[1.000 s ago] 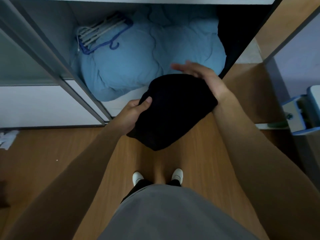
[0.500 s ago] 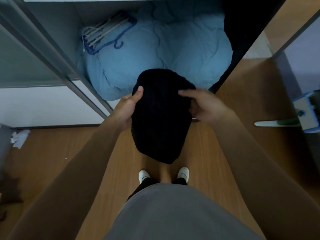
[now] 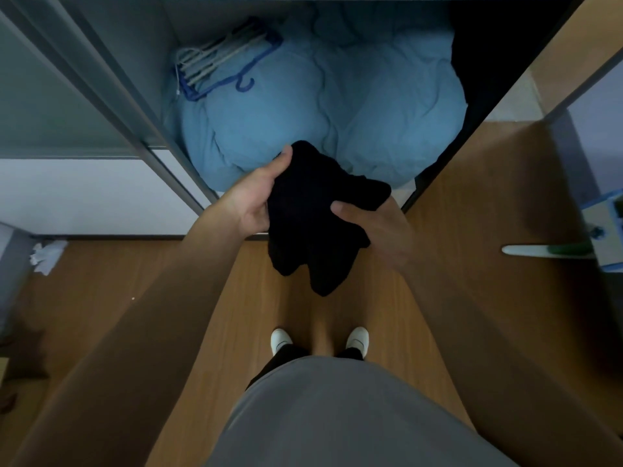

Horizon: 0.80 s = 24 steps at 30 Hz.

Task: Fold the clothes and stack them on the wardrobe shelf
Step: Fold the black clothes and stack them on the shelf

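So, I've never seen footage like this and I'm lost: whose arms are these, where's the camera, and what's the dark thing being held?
No machine here: a person wears a camera on the head, looking down, so this one picture shows their own arms, grey shirt and white shoes. The left hand and right hand both grip a black garment, held in the air above the wooden floor, before an open wardrobe. Inside lies bunched blue bedding, with a bundle of hangers resting on it at the back left.
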{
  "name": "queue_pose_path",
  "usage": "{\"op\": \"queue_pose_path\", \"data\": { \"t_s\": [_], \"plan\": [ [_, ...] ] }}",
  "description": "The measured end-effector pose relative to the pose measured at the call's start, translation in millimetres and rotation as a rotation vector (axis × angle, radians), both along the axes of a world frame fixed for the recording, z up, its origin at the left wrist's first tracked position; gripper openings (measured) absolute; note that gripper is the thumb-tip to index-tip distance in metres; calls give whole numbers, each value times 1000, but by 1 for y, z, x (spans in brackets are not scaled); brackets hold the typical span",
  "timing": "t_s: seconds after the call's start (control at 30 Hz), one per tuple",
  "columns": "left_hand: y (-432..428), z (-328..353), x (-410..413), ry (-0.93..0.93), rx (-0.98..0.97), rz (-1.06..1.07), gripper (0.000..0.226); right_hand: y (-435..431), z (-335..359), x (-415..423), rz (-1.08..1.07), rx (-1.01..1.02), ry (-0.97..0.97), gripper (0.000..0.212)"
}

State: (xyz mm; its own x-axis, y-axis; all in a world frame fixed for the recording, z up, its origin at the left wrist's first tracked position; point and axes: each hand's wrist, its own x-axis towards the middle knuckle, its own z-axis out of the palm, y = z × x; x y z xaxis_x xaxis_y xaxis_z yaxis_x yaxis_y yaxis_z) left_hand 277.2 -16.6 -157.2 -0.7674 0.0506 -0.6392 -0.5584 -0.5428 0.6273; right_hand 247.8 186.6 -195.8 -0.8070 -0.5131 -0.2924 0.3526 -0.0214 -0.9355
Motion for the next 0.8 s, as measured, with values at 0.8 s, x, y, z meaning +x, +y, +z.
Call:
{"op": "queue_pose_path", "data": {
  "t_s": [0.8],
  "plan": [
    [-8, 13, 5, 276, -384, -33, 15, -9, -6, 11, 230, 393, 44, 108]
  ]
}}
